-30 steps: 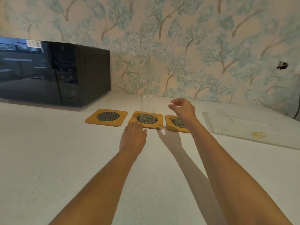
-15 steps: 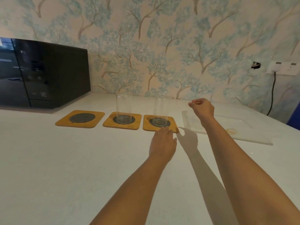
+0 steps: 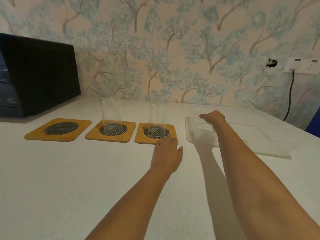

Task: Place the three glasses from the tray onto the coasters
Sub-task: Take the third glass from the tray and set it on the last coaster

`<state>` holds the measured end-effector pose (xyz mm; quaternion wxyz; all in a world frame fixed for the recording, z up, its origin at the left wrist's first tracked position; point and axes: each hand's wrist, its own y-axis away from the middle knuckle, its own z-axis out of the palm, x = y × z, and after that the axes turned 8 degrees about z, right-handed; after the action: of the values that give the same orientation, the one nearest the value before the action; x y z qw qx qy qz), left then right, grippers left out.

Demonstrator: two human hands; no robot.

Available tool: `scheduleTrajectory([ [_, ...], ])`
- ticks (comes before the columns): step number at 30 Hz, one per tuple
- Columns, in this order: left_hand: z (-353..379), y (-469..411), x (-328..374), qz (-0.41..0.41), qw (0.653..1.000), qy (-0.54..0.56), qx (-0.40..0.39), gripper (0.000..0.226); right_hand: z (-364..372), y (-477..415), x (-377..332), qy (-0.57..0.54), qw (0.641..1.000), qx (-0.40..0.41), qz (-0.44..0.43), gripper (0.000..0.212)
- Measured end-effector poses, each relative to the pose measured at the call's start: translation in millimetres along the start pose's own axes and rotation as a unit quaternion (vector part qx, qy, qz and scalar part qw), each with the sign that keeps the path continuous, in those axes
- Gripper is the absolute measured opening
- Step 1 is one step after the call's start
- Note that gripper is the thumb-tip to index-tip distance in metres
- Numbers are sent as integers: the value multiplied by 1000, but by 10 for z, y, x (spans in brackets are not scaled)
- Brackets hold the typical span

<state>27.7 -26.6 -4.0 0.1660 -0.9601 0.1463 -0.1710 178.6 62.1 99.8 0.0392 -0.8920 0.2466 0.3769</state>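
Three yellow coasters with dark mesh centres lie in a row. The left coaster (image 3: 58, 129) is bare. A clear glass (image 3: 111, 113) stands on the middle coaster (image 3: 110, 133), and a second glass (image 3: 157, 116) stands on the right coaster (image 3: 155, 134). The third glass (image 3: 195, 113) shows only faintly, on the left end of the clear tray (image 3: 270, 144). My right hand (image 3: 213, 118) curls around it, thumb in front. My left hand (image 3: 167, 151) rests flat on the counter, its fingertips at the right coaster's front edge.
A black microwave (image 3: 38, 75) stands at the back left, behind the left coaster. A wall socket (image 3: 302, 65) with a black cable is at the far right. The white counter (image 3: 69, 179) stretches wide in front of the coasters.
My right hand has left the glass on the right coaster, moved right and dropped to the third glass on the tray. My left hand slid right to the right coaster. The view panned right.
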Motion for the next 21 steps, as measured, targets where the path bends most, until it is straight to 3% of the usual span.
scheduleTrajectory([
  [5,38,-11,-20,-4,1000,8,10,48,47,-98,-68,20,993,-109,34,62],
  [10,37,-7,-24,-6,1000,17,11,49,105,-141,-74,37,989,-142,32,62],
  [15,26,-8,-18,-6,1000,18,9,48,141,-189,-17,19,991,-124,51,64],
  [21,4,6,-13,-7,1000,25,0,47,93,-169,66,-180,982,-29,39,69],
])
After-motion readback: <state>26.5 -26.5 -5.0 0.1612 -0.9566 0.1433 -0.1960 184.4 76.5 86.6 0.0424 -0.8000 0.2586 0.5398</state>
